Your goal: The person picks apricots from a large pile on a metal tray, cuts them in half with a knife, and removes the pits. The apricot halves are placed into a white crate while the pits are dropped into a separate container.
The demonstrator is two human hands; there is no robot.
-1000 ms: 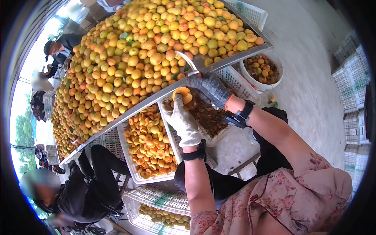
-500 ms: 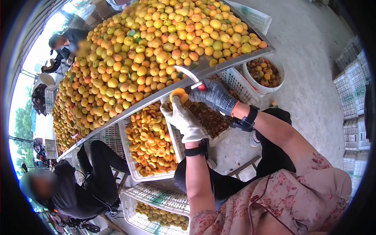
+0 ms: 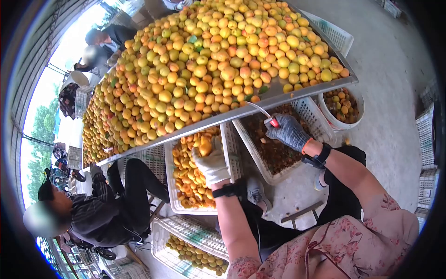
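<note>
My left hand (image 3: 213,163), in a white glove, is over a white crate (image 3: 169,181) of cut apricot halves (image 3: 186,179). An apricot (image 3: 204,147) sits between its thumb and fingers. Wrapped in a grey glove with an orange cuff, my right hand (image 3: 289,133) grips a knife (image 3: 274,122) by its red handle. The thin curved blade points up and left toward the table edge. Below that hand stands a second crate (image 3: 253,156) holding dark brown pits and scraps.
A metal-edged table (image 3: 320,87) piled with whole apricots (image 3: 209,69) spans the far side. At right stand a white bucket (image 3: 361,109) of fruit and stacked crates (image 3: 425,139). One person (image 3: 102,209) sits at left, another (image 3: 111,39) farther back. A crate (image 3: 160,246) with apricots lies lower left.
My hands have parted. The left has moved down and left with the apricot to the crate of halves; the right has moved right and down with the knife, over the scrap crate. The view has shifted.
</note>
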